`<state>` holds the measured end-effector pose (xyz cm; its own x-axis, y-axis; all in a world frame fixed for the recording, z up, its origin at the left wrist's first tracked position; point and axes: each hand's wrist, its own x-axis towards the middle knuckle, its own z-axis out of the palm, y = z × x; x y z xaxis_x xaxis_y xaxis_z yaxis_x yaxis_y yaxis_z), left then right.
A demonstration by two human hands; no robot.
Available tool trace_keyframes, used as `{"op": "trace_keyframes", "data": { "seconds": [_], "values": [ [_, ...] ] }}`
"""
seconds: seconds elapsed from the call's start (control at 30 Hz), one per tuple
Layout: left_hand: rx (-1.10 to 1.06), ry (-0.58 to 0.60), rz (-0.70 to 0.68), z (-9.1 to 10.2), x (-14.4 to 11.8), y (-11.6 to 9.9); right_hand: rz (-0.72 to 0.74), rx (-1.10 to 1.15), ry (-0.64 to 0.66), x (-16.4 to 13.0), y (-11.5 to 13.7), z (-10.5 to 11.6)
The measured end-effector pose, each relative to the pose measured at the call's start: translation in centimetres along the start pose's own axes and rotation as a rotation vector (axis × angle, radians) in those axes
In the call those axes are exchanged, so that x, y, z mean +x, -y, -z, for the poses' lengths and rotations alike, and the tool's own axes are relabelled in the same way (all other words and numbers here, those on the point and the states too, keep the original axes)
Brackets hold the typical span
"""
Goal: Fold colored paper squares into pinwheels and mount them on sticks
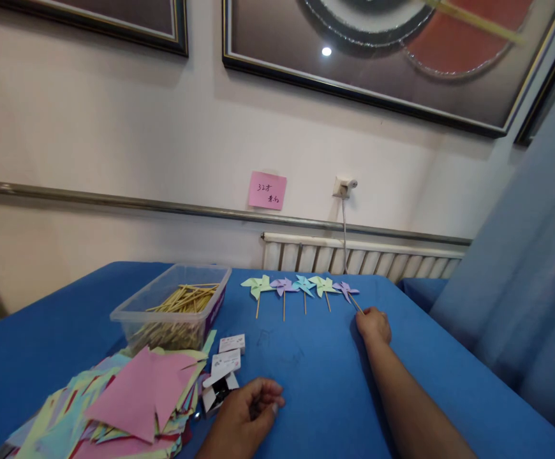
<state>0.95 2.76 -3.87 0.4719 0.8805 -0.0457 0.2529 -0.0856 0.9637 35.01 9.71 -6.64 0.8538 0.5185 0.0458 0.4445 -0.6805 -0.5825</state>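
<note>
Nearest, the left hand is low over the blue-covered table, its grip half curled, fingers bent in towards the thumb; whether it has hold of anything cannot be told. To its left is a loose, uneven stack of coloured paper pieces, pink uppermost, with yellow, blue and red edges showing below. Between stack and hand, small white boxes make a short line, the nearest one open with something dark inside. Farther on, the right hand has its grip closed on the lower end of the stick of a purple pinwheel, at the right end of a row. Left of that one lie a pale green pinwheel, a blue one, another purple and another green, side by side, their sticks pointing back towards the person. Behind the paper, a clear plastic tub holds many thin wooden sticks. Beyond the table are a white radiator, a metal rail and a pink note on the wall.
</note>
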Motion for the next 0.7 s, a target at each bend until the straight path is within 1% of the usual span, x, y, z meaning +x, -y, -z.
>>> {"op": "trace_keyframes", "data": {
  "seconds": [0.1, 0.17, 0.27, 0.33, 0.43, 0.5, 0.53, 0.63, 0.7],
  "values": [
    [-0.003, 0.006, -0.001, -0.1, -0.2, -0.4, 0.004, 0.058, -0.103, -0.5, 0.0, 0.5],
    [-0.004, 0.009, -0.006, -0.1, -0.4, -0.6, 0.034, 0.115, -0.183, -1.0, 0.2, 1.1],
    [0.008, 0.019, -0.013, -0.3, -0.7, -0.9, 0.146, 0.216, -0.241, -2.7, 1.0, 1.8],
    [0.024, 0.029, -0.014, -0.4, -0.9, -0.8, 0.250, 0.291, -0.221, -4.6, 2.0, 1.7],
    [0.025, 0.007, -0.044, -0.6, -1.1, -0.6, 0.410, 0.418, -0.112, -9.1, 4.0, 0.6],
    [0.040, -0.044, -0.078, -0.5, -1.3, -0.8, 0.488, 0.511, -0.002, -13.1, 5.0, -0.7],
    [0.052, -0.084, -0.099, -0.3, -1.5, -1.0, 0.496, 0.586, 0.070, -15.4, 5.4, -1.4],
    [0.110, -0.220, -0.192, 0.4, -2.2, -2.0, 0.447, 0.737, 0.255, -22.2, 5.8, -3.1],
    [0.164, -0.291, -0.245, 0.9, -2.7, -2.8, 0.284, 1.037, 0.546, -26.0, 5.7, -3.6]
  ]
}}
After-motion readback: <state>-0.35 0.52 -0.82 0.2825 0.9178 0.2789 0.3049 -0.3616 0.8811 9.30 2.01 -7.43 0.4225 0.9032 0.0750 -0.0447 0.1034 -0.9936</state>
